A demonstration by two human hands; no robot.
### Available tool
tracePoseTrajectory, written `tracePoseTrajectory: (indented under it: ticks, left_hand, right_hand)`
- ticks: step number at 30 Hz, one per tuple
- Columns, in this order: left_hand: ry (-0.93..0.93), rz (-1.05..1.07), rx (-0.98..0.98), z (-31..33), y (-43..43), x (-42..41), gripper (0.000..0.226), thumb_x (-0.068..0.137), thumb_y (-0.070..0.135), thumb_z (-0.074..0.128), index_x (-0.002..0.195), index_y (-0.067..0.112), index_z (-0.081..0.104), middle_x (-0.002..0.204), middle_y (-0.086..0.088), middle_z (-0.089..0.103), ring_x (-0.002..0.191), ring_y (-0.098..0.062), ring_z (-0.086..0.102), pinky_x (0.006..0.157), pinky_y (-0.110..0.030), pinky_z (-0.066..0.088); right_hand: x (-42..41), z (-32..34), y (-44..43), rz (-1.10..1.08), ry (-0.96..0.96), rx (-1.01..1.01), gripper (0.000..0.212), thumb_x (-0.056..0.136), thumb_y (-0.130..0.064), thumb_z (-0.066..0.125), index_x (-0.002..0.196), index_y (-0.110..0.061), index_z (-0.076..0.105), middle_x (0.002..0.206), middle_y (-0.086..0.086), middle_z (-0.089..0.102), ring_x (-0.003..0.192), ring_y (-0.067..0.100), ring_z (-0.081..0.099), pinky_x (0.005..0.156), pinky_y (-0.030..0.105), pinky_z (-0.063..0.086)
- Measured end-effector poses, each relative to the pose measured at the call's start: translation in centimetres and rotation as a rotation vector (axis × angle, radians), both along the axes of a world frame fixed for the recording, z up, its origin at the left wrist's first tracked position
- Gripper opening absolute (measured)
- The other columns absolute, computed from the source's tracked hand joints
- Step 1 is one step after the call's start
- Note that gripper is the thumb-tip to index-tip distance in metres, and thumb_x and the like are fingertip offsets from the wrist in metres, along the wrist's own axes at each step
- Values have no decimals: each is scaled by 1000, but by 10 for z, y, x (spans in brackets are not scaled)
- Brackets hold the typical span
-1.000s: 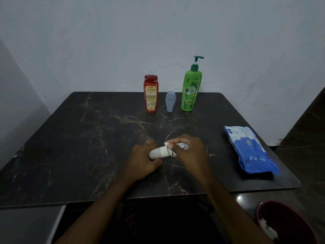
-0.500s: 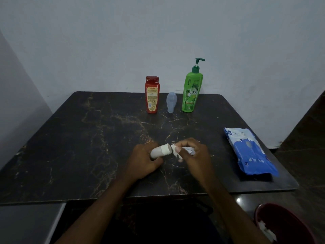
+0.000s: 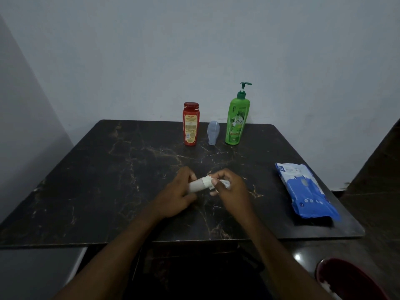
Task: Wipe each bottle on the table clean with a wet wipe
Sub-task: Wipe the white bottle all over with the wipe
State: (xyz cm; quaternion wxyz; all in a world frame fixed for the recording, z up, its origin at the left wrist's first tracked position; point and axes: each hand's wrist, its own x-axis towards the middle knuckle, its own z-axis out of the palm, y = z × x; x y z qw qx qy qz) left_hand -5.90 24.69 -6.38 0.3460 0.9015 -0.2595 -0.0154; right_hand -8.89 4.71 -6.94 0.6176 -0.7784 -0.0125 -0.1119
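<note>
3 bottles, red (image 3: 191, 124), grey (image 3: 213, 132), green (image 3: 237, 122), stand at the table's (image 3: 108, 169) far edge. Mid-table, the left hand (image 3: 173, 198) grips a white bottle (image 3: 197, 185); the right hand (image 3: 233, 190) pinches a wipe (image 3: 224, 183) to its cap.

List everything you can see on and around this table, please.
table: one, dark marbled, centre
red bottle: one, red, upright at table's far edge
small bottle: one, pale blue-grey, beside red bottle
pump bottle: one, green, right of small bottle
white bottle: one, white, held, near middle
wet wipe: one, white, against white bottle's end
wipes pack: one, blue-white, table's right side
tub: one, dark red, lower right, below table
left hand: one, grips white bottle
right hand: one, pinches wet wipe
</note>
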Motion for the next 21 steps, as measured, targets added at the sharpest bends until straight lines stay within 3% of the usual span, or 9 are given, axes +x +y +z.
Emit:
tracePoseTrajectory:
  ticks: [4, 7, 12, 17, 19, 21]
  left_hand:
    - [21, 50, 22, 22, 17, 14, 31, 95, 22, 66, 120, 32, 49, 128, 9, 50, 113, -9, 54, 91, -28, 50]
    - [-32, 123, 70, 40, 30, 30, 36, 93, 24, 70, 124, 28, 54, 129, 7, 54, 114, -11, 54, 95, -31, 50]
    - [-132, 279, 40, 64, 48, 64, 35, 83, 18, 81, 113, 22, 64, 121, -2, 67, 103, -11, 62, 78, -16, 47]
    - [-170, 382, 29, 78, 55, 99, 39, 83, 17, 81, 117, 17, 62, 124, -7, 68, 106, -19, 65, 88, -31, 54]
    - [-187, 394, 38, 80, 56, 114, 38, 86, 14, 79, 120, 14, 62, 126, -10, 67, 110, -25, 65, 91, -35, 53]
    - [-204, 404, 50, 82, 56, 130, 36, 89, 13, 76, 122, 12, 63, 126, -11, 67, 112, -27, 64, 93, -38, 53]
  right_hand:
    - [22, -2, 3, -31, 55, 67, 8, 93, -11, 63, 90, -15, 69, 84, 2, 74, 73, 18, 72, 67, 34, 62]
    - [42, -2, 5, -34, 78, 160, 5, 94, -13, 65, 93, -10, 69, 81, 8, 75, 75, 21, 73, 65, 29, 60]
    - [83, -13, 6, -66, 90, 284, 8, 90, -13, 70, 87, -6, 69, 78, 15, 73, 75, 26, 72, 67, 30, 59]
    - [122, -19, 7, -86, 111, 69, 10, 91, -9, 66, 95, -15, 71, 92, 7, 74, 82, 14, 70, 77, 28, 59]
    - [133, -17, 10, -89, 88, -16, 13, 89, -6, 66, 97, -14, 72, 90, -3, 72, 80, 6, 67, 70, 18, 53]
    - [143, -13, 13, -107, 73, -59, 13, 89, -6, 65, 96, -14, 73, 83, -8, 69, 78, 6, 65, 66, 16, 48]
